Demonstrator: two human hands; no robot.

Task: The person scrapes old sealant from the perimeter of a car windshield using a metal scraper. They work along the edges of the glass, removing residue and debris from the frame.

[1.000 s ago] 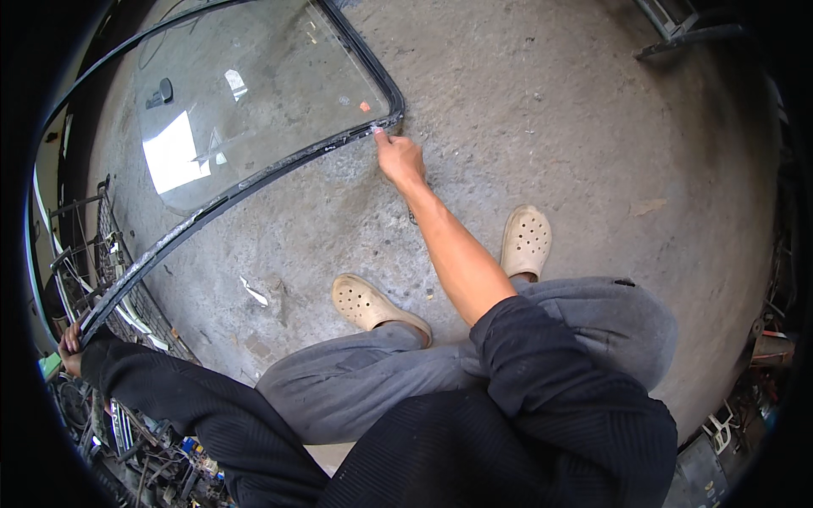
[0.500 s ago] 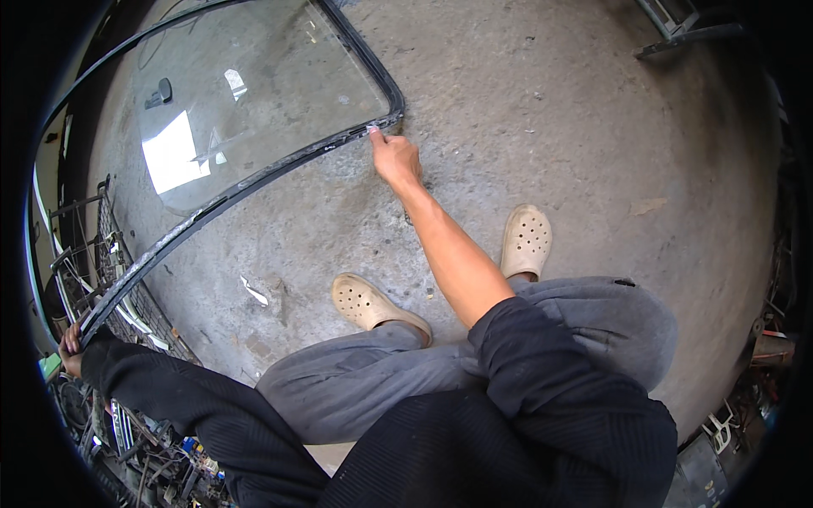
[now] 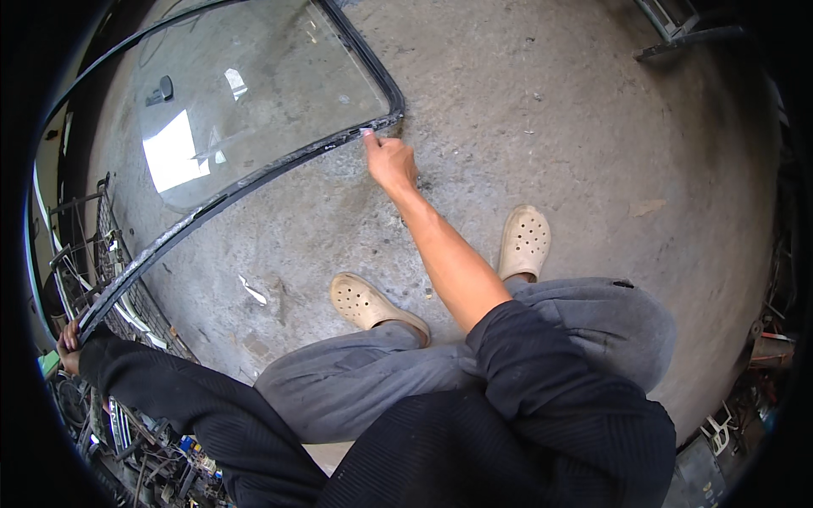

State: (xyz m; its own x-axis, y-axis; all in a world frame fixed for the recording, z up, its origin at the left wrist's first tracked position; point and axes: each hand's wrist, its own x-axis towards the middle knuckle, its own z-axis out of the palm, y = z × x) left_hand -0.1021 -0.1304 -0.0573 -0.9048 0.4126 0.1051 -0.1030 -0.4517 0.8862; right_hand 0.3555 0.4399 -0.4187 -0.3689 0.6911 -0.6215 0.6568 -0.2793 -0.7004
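A large windshield (image 3: pixel 279 110) with a black edge strip (image 3: pixel 246 182) stretches across the upper left of the head view. Pale smudges run along this strip. At its lower left corner my left hand (image 3: pixel 69 349) is closed around the edge, fingers over the top. Near the right-hand corner my right hand (image 3: pixel 391 162) is curled closed, its thumb side touching the strip. A small whitish spot shows at that fingertip; whether it is a held piece or the nail, I cannot tell. A dark rear-view mirror mount (image 3: pixel 161 90) shows in the glass area.
Beneath me is a stained concrete floor (image 3: pixel 593 169), with a white scrap (image 3: pixel 252 290) on it. Metal parts and a wire rack (image 3: pixel 127 262) crowd the left, with cluttered parts (image 3: pixel 161 457) below. A metal stand (image 3: pixel 686 38) is at upper right. My beige clogs (image 3: pixel 525 241) are close by.
My right hand has slid slightly left along the strip, away from the corner. The left hand and the windshield look nearly unmoved.
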